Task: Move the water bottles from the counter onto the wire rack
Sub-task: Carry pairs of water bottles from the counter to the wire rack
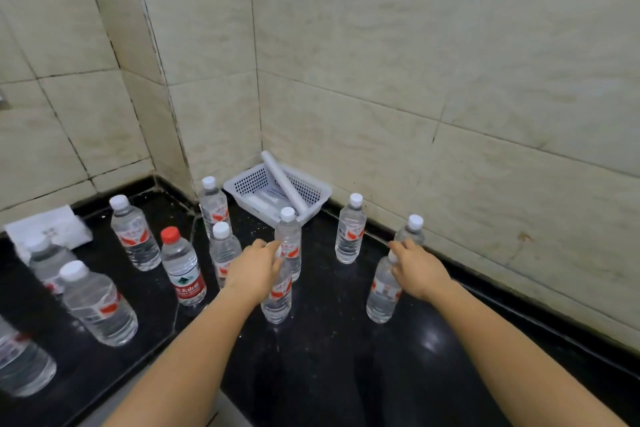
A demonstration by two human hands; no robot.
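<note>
Several clear water bottles with white caps stand on the black counter. My left hand is closed around the neck of the near middle bottle, hiding its cap. My right hand grips the top of the near right bottle, whose cap is also hidden. Both bottles stand upright on the counter. Another bottle is just behind my left hand, and one is just behind my right hand. No wire rack is in view.
A red-capped bottle and more white-capped ones crowd the left side. A white plastic basket holding a white roll sits in the tiled corner. A white packet lies at the far left.
</note>
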